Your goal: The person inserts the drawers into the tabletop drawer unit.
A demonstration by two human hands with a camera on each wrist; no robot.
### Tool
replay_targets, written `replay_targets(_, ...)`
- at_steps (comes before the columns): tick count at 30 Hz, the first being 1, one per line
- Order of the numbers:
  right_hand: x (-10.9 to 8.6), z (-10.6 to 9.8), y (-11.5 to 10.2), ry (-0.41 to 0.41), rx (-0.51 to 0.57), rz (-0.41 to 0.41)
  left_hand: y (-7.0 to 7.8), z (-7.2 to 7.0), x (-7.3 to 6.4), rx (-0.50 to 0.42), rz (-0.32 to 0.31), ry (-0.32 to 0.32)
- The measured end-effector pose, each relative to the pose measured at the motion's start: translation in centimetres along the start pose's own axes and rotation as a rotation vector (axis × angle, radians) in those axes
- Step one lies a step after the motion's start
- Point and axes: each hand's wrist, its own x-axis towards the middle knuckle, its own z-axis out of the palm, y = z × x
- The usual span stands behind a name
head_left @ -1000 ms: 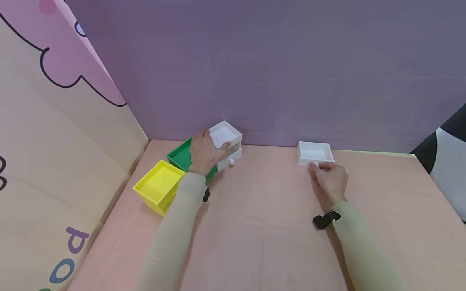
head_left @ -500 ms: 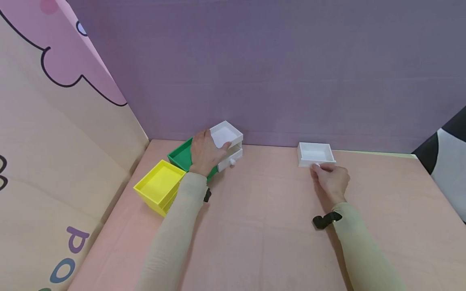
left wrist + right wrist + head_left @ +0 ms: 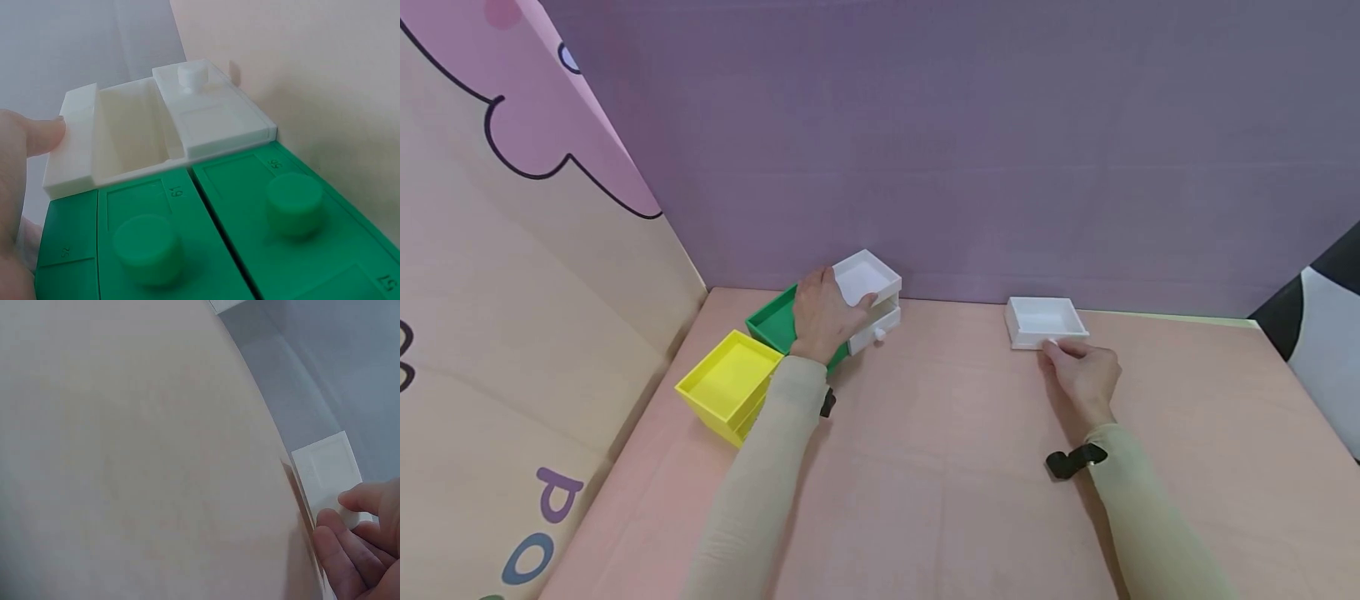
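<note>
A small white drawer is held by its front knob between the thumb and fingers of my right hand. Whether it touches the table cannot be told. My left hand grips the left side of a white drawer cabinet, its thumb on the top front edge; the other fingertips are mostly hidden. The cabinet's upper slot is empty, and a lower drawer with a round knob sits below it. Against its left side stands a green drawer cabinet, partly covered by my left hand.
A yellow drawer cabinet stands at the left, beside the green one and partly behind the left sleeve. Pink cloth covers the table. Behind rises a purple-grey backdrop, with a printed cream panel along the left.
My right hand has drawn the white drawer slightly toward me and turned it a little, its back edge shifting left. My left hand stays on the white cabinet.
</note>
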Motion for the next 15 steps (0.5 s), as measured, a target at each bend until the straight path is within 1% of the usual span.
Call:
replay_targets(5, -0.5, -0.1, -0.4, 0.007, -0.003, -0.022, 0.1, -0.1, 0.0, 0.007, 0.002, 0.0)
replay_targets(11, -1.2, 0.2, -0.8, -0.008, 0.01, -0.021, 0.1, -0.1, 0.1, 0.008, 0.01, -0.002)
replay_targets(15, -1.6, 0.3, -1.1, -0.01, 0.019, -0.054, 0.1, 0.0, 0.1, 0.001, 0.005, -0.005)
